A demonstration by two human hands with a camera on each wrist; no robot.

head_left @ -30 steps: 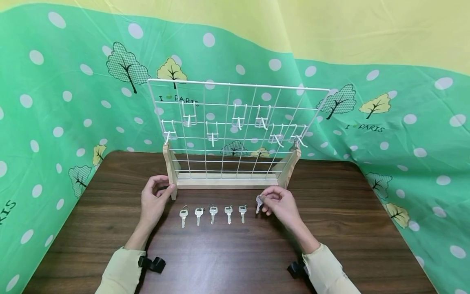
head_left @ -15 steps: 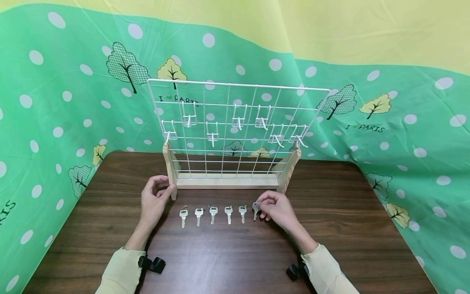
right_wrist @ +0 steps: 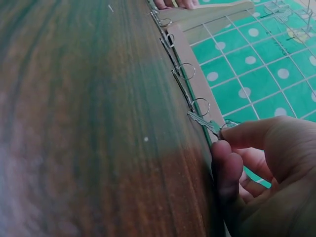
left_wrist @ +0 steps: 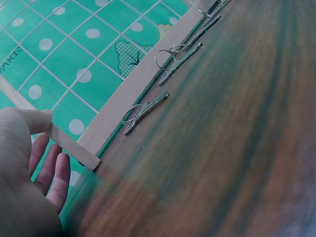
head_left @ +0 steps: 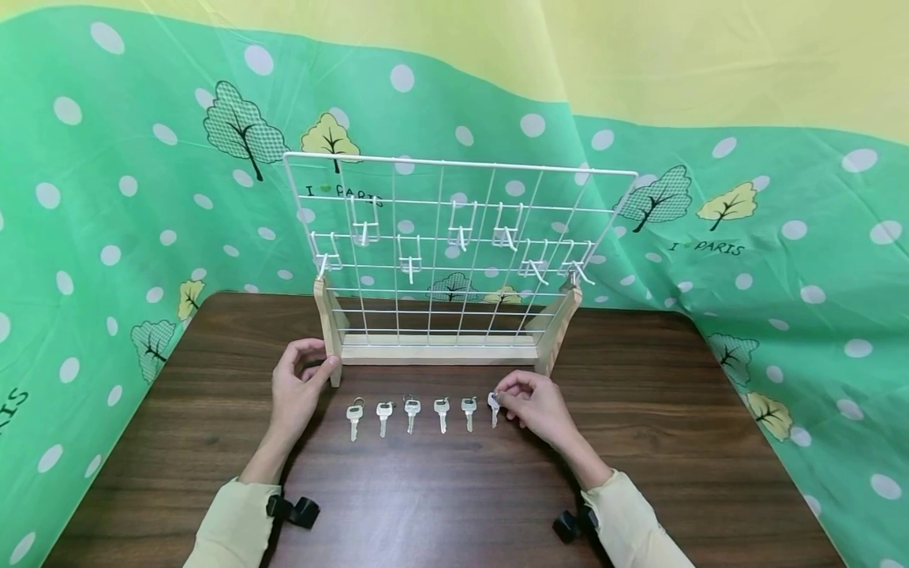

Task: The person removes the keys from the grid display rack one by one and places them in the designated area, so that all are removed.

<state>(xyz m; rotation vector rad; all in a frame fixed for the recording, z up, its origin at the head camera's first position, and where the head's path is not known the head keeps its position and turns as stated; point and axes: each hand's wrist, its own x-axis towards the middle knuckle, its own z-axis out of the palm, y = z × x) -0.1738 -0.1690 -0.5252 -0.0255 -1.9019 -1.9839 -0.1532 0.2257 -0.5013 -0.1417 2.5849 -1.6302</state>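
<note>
My left hand [head_left: 294, 390] grips the left wooden upright [head_left: 327, 319] of a white wire grid rack, thumb in front and fingers behind it. In the right wrist view, my right hand [right_wrist: 274, 163] pinches a small metal key [right_wrist: 203, 121] at its head end, between thumb and forefinger; its toothed blade points away from the fingers. From the head view, this key hangs low at the right end of a row of several similar keys [head_left: 412, 416], each with a ring. They lie on the table before the rack, blades toward me. Fingertips partly cover the held key's head and ring.
Several white hooks [head_left: 461, 237] stick out from the wire grid [head_left: 440, 164], at two heights. A wooden crossbar [head_left: 440, 353] joins the uprights at the bottom. The brown wood-grain table [head_left: 426, 497] meets a green and yellow printed cloth [head_left: 795, 315] at the back and sides.
My right hand has moved slightly left and toward me with the key, bringing it level with the row's right end. The left hand keeps its hold on the upright.
</note>
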